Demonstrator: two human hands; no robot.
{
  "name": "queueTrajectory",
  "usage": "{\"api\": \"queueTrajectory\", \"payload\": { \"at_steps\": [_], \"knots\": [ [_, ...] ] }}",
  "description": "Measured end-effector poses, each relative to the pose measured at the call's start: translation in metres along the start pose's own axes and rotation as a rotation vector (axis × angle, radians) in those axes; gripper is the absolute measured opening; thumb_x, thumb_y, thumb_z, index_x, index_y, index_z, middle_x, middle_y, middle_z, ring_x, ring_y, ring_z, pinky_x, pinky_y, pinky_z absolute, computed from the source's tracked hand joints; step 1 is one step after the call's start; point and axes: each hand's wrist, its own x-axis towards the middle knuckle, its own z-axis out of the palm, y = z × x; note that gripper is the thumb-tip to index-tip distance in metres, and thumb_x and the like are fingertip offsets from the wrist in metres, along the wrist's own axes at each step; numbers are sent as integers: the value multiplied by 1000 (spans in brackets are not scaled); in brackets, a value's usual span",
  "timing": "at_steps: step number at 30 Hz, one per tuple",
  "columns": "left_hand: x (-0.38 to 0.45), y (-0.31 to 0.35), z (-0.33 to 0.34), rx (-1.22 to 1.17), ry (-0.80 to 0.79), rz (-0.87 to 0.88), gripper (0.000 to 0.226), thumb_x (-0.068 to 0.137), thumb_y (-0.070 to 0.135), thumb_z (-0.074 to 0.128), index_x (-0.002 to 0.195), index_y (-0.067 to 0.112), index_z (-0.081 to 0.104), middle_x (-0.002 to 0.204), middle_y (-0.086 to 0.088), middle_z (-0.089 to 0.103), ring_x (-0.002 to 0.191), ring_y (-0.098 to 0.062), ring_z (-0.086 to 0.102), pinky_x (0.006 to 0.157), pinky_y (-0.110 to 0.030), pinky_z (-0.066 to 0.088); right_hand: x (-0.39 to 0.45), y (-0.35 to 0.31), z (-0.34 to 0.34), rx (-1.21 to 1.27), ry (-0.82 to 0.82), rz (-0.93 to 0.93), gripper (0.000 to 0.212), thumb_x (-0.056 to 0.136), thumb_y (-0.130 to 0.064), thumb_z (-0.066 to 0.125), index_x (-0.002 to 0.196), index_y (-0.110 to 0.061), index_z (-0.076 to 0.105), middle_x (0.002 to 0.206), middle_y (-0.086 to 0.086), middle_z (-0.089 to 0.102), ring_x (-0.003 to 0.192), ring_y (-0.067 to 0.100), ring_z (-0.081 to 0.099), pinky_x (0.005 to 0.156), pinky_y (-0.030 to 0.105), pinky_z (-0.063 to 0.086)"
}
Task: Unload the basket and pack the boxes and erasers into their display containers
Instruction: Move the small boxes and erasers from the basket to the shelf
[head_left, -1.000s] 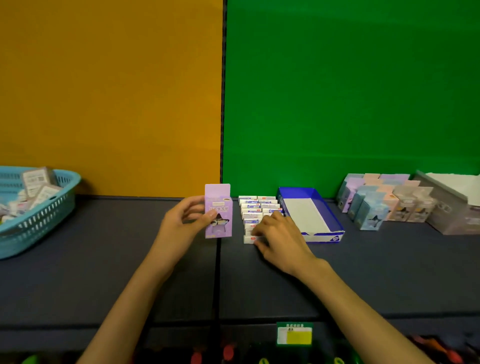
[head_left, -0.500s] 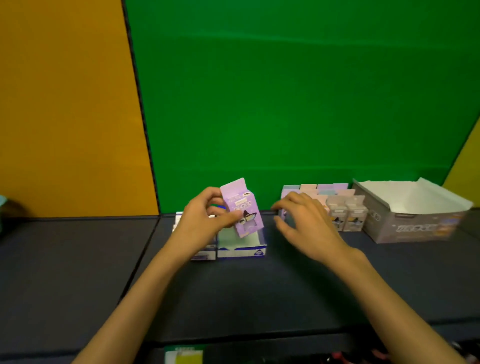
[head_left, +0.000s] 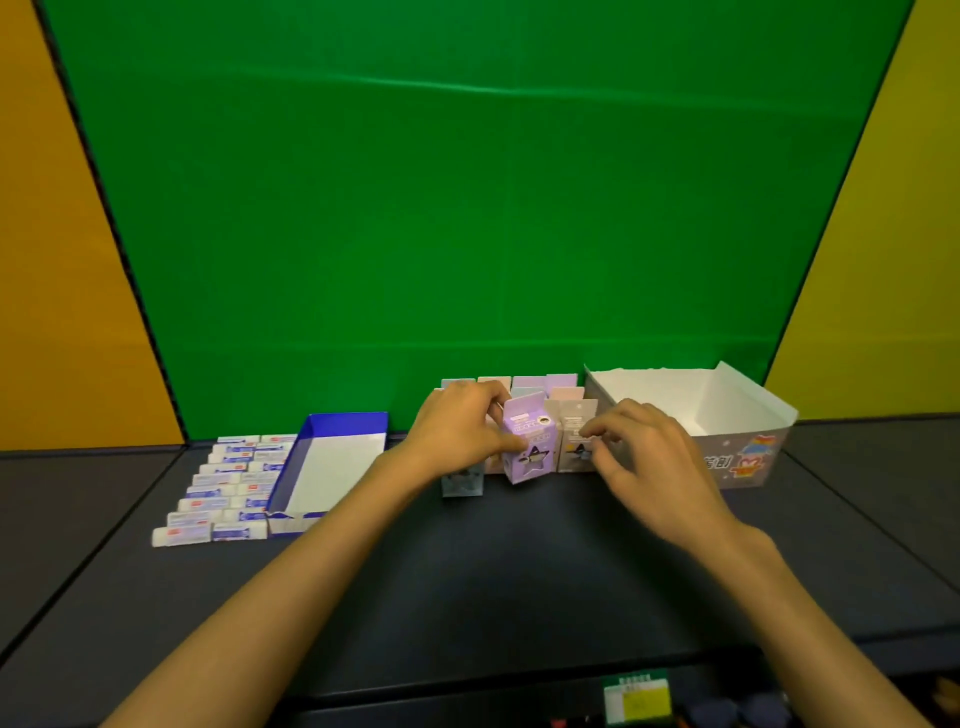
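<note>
My left hand (head_left: 460, 431) grips a purple box (head_left: 527, 452) with a star window and holds it upright at the front of a cluster of pastel boxes (head_left: 540, 385). My right hand (head_left: 641, 454) hovers just to the right with loosely curled fingers, its fingertips at the edge of a beige box (head_left: 574, 441). A grey display carton (head_left: 737, 452) with a white inside stands open to the right of the cluster. On the left, several white erasers (head_left: 223, 486) lie in two rows beside a blue display tray (head_left: 337, 457). The basket is out of view.
A small bluish box (head_left: 462, 483) stands under my left wrist. The dark counter (head_left: 493, 582) runs toward me, with a green-and-yellow label (head_left: 636, 699) on its front edge. Green and orange wall panels close off the back.
The view has swung to the right, away from the basket. My left hand has carried the purple box from beside the erasers to the box cluster. My right hand left the erasers and reached there too.
</note>
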Motion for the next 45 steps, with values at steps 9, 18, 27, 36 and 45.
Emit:
{"api": "queueTrajectory", "payload": {
  "at_steps": [9,18,27,36,45],
  "knots": [
    [7,0,22,434,-10,-18,57,77,60,74,123,27,64,115,1,49,113,-21,37,89,-38,34,0,21,13,77,-70,-42,18,96,-25,59,111,-26,68,108,-11,61,101,9,55,88,28,45],
    [-7,-11,18,425,41,-65,62,85,57,66,139,32,48,137,3,48,125,-20,38,98,-39,35,9,12,28,133,-147,-109,22,96,-26,59,116,-25,67,113,-8,62,105,11,56,90,31,47],
    [-77,-37,-36,418,106,-153,52,95,56,49,141,32,49,139,6,55,124,-22,50,98,-40,42,37,-50,64,217,-171,-237,18,97,-30,57,112,-27,66,111,-8,62,101,13,56,88,36,48],
    [-187,-109,-112,431,148,-323,56,95,58,47,143,31,48,146,6,51,130,-20,49,101,-42,43,47,-188,106,258,-208,-377,22,97,-34,55,116,-29,66,113,-10,61,103,13,57,86,33,42],
    [-313,-207,-203,520,169,-462,55,96,60,44,146,38,40,149,9,44,132,-19,44,102,-41,41,44,-364,148,278,-218,-497,24,98,-33,55,117,-25,65,112,-5,61,104,17,57,83,33,43]
  ]
}}
